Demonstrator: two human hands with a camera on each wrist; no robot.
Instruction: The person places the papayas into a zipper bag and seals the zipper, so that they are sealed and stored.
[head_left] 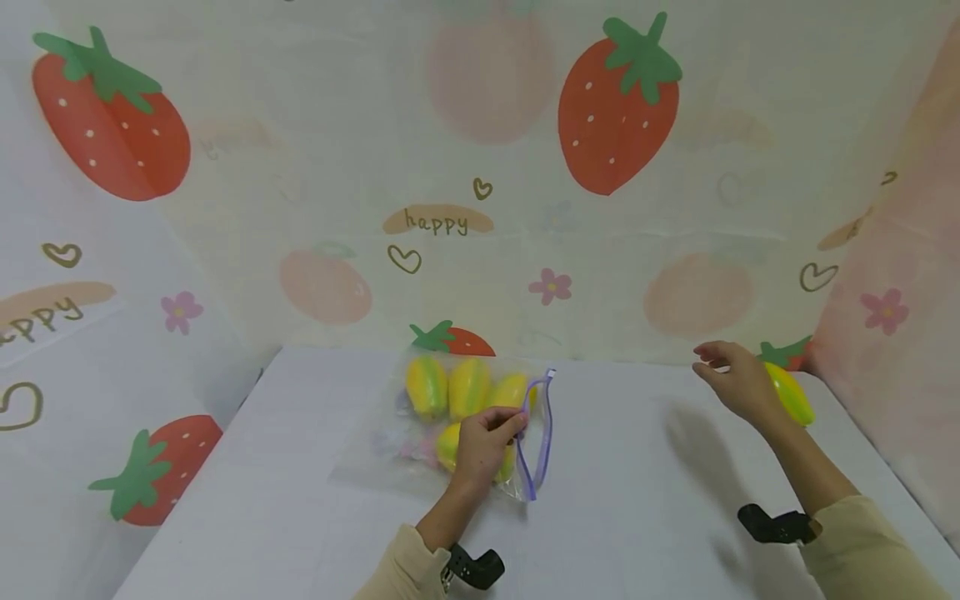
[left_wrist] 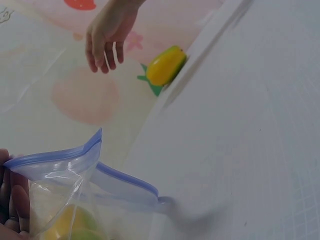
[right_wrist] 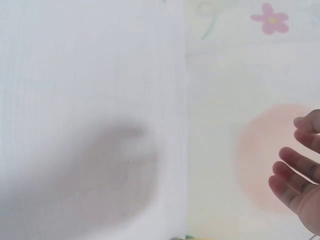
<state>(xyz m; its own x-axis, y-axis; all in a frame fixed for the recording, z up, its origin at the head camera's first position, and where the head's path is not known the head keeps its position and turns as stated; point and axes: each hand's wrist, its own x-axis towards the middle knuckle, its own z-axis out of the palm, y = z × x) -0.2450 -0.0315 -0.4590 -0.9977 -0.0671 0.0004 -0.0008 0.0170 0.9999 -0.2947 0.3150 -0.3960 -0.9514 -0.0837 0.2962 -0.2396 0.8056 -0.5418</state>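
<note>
A clear zip bag (head_left: 367, 467) with a purple zip edge (head_left: 547, 433) lies on the table, its mouth parted toward the right. Several yellow-and-green, papaya-like fruits (head_left: 469, 388) are inside. My left hand (head_left: 480, 450) pinches the bag at its mouth between thumb and fingers. Over the table's far right side, my right hand (head_left: 738, 387) is raised with loosely bent fingers and nothing in them. A single fruit of the same kind (left_wrist: 166, 66) lies by the table edge, partly hidden behind the right wrist in the head view.
The white table (head_left: 615, 517) ends at a backdrop (head_left: 615, 250) printed with strawberries, hearts and flowers, which also rises at both sides. A black wrist camera (head_left: 776, 525) sits on the right wrist and another (head_left: 477, 567) on the left.
</note>
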